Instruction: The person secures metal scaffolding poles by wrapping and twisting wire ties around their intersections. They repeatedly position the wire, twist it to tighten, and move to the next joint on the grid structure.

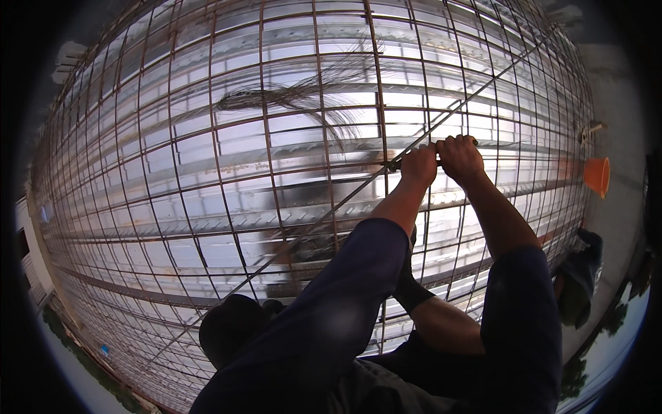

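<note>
My left hand (418,165) and my right hand (460,156) are closed side by side over the rebar mesh (378,90). A thin dark piece shows between the two fists, and small dark ends stick out at their outer sides. The fingers hide most of what they grip, and I cannot tell its kind. A long thin diagonal bar (345,200) crosses the mesh and passes close by my left hand. Farther up and to the left, a loose bundle of thin dark wires (269,98) lies on the mesh.
Ribbed, shiny metal sheeting (241,186) lies beneath the mesh. An orange bucket (597,176) stands beyond the right edge on a grey concrete strip (614,90). A person in dark clothes (583,272) is at the lower right. My lower leg (448,324) rests near the mesh.
</note>
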`<move>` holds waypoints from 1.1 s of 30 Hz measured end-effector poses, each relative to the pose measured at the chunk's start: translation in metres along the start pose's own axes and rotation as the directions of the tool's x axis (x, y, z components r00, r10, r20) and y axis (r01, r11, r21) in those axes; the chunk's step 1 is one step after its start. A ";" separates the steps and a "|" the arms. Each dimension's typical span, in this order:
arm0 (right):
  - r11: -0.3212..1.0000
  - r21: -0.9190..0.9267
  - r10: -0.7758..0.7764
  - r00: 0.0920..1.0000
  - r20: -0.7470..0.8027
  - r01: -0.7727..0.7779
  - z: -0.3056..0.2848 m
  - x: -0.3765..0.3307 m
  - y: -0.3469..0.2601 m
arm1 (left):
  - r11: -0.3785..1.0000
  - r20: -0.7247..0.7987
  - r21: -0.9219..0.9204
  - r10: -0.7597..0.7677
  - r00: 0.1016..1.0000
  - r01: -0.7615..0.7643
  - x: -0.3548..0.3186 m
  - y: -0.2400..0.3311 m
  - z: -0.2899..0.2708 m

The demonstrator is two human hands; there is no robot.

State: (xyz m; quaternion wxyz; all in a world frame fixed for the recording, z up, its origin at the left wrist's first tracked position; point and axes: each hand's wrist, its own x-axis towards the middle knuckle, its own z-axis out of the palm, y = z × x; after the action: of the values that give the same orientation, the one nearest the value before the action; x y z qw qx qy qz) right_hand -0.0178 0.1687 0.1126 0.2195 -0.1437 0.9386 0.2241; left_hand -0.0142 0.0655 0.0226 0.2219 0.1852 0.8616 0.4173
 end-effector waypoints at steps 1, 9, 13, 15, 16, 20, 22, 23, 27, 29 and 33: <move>0.996 0.072 0.046 0.994 0.094 -0.053 0.001 -0.002 -0.002 | 1.000 0.032 0.021 0.019 0.999 -0.019 -0.004 -0.001 0.000; 0.516 0.616 -0.282 0.562 0.778 -0.595 -0.006 -0.039 -0.027 | 0.841 -0.150 0.284 0.513 0.845 -0.460 -0.081 -0.015 -0.007; -0.010 0.559 -0.440 0.505 0.742 -0.829 0.019 -0.057 -0.030 | 0.864 0.109 0.135 0.474 0.874 -0.486 -0.071 -0.019 -0.002; 0.157 0.598 -0.310 0.536 0.786 -0.786 0.009 -0.056 -0.024 | 0.872 0.074 0.158 0.458 0.886 -0.464 -0.067 -0.013 0.001; 0.557 0.533 -0.098 0.588 0.803 -0.636 -0.004 -0.051 -0.029 | 0.884 0.108 0.175 0.420 0.901 -0.433 -0.062 -0.009 0.001; 0.949 -0.125 0.280 0.956 -0.090 -0.290 -0.019 -0.076 -0.068 | 0.979 0.282 0.029 0.185 0.942 -0.201 -0.032 -0.002 -0.019; 0.871 0.292 0.311 0.904 0.293 -0.394 -0.018 -0.070 -0.059 | 0.952 0.315 0.094 0.251 0.915 -0.293 -0.036 0.002 -0.020; 0.798 0.413 0.282 0.878 0.387 -0.439 -0.019 -0.070 -0.059 | 0.935 0.281 0.109 0.297 0.912 -0.338 -0.043 -0.005 -0.013; 0.516 0.566 -0.162 0.575 0.802 -0.643 -0.029 -0.062 -0.052 | 0.892 0.044 0.162 0.420 0.906 -0.422 -0.087 -0.014 -0.011; -0.132 0.595 -0.442 0.585 0.680 -0.793 0.028 -0.085 -0.051 | 0.871 -0.022 0.173 0.470 0.882 -0.460 -0.107 -0.010 -0.010; -0.216 0.629 -0.467 0.645 0.605 -0.746 0.015 -0.092 -0.046 | 0.785 0.072 0.268 0.561 0.824 -0.558 -0.095 -0.015 -0.014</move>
State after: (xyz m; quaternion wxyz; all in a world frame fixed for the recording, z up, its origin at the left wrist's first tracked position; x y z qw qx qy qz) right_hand 0.0839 0.1519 0.1283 0.5557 0.3224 0.5609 -0.5221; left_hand 0.0553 -0.0007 0.0400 0.0553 0.4589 0.8188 0.3403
